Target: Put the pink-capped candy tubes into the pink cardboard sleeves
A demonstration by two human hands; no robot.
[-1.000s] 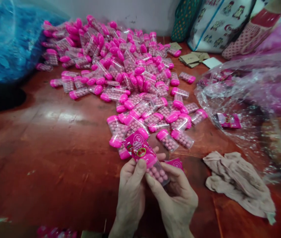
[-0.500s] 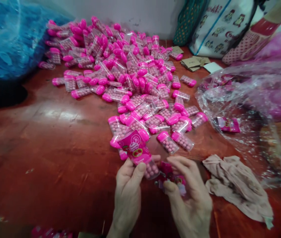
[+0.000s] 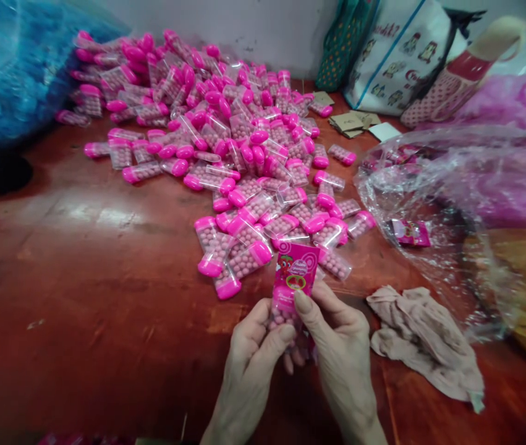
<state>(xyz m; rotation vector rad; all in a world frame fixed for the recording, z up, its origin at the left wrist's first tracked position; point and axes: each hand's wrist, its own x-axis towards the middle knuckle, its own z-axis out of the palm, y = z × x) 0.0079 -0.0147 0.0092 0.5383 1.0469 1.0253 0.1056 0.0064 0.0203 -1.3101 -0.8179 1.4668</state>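
Both my hands hold one clear candy container with a pink printed label (image 3: 295, 275) standing upright between them, low in the middle of the view. My left hand (image 3: 256, 358) grips its lower part, where pink candy balls show through. My right hand (image 3: 339, 346) pinches the label with thumb and fingers. Just beyond lies a big pile of clear containers with pink caps (image 3: 225, 142), spread across the red-brown table (image 3: 81, 278).
A crumpled beige cloth (image 3: 424, 346) lies right of my hands. A large clear plastic bag (image 3: 466, 216) with a pink packet (image 3: 410, 232) inside fills the right. A blue bag (image 3: 7, 68) sits far left, patterned bags (image 3: 406, 55) and cardboard pieces (image 3: 355, 120) at the back.
The labelled container has turned from tilted left to upright. My right hand has come back onto it after reaching down to the pink labels half a second ago.
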